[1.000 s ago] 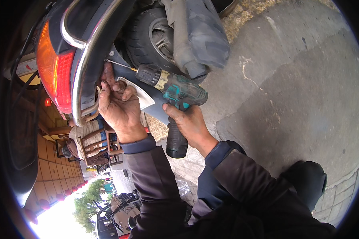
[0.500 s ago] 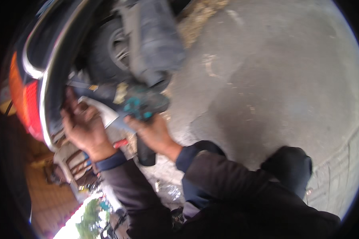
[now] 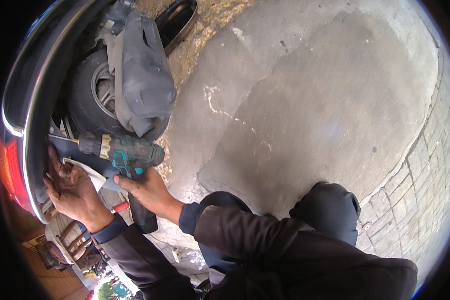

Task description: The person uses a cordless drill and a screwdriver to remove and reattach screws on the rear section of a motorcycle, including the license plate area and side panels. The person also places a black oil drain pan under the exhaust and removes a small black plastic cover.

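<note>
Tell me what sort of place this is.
Probably an outdoor street or yard: a concrete patch covers much of the ground, block paving borders it, and a green tree shows at the picture's lower left.

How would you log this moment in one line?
right hand: grips drill; left hand: by bit and bodywork; bit: toward bodywork; bit contact: unclear; near drill: wheel

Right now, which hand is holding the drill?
The right hand grips the teal-and-black drill by its handle; the left hand has no drill and is nearer the red light.
</note>
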`<control>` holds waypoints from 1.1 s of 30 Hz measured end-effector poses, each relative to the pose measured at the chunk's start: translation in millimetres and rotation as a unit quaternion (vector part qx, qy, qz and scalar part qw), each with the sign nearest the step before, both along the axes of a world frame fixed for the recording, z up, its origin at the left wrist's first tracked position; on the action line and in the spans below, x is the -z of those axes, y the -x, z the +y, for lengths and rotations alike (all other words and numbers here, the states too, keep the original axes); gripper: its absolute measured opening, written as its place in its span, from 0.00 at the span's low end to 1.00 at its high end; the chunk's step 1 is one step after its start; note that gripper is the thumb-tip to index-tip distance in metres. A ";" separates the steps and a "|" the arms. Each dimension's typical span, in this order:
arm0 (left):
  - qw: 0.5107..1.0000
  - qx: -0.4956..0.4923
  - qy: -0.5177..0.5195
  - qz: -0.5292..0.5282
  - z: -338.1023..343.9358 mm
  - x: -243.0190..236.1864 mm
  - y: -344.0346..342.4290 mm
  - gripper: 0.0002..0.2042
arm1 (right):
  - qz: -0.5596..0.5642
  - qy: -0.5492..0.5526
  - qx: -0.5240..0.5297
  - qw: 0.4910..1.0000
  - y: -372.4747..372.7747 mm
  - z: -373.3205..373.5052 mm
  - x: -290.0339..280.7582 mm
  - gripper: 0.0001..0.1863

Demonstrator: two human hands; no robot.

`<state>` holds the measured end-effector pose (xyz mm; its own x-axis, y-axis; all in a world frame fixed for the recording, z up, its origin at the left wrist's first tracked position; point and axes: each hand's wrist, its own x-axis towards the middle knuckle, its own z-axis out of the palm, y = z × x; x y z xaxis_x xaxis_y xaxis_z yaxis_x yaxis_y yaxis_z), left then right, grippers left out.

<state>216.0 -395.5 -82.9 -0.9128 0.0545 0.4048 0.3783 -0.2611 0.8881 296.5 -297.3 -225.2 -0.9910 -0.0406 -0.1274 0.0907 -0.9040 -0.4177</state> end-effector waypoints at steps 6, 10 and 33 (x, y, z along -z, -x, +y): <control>0.993 -0.108 -0.041 0.015 6.3 5.9 3.5 0.24 | 0.002 -0.012 -0.022 1.000 -12.7 20.0 13.2 0.25; 0.992 -0.119 -0.040 0.003 10.2 7.8 -2.6 0.22 | -0.010 -0.058 -0.078 0.995 -27.0 54.0 16.9 0.26; 0.797 -0.042 0.084 -0.597 287.5 -104.4 -56.8 0.06 | -0.529 -0.341 0.011 0.777 -182.6 453.8 -138.9 0.14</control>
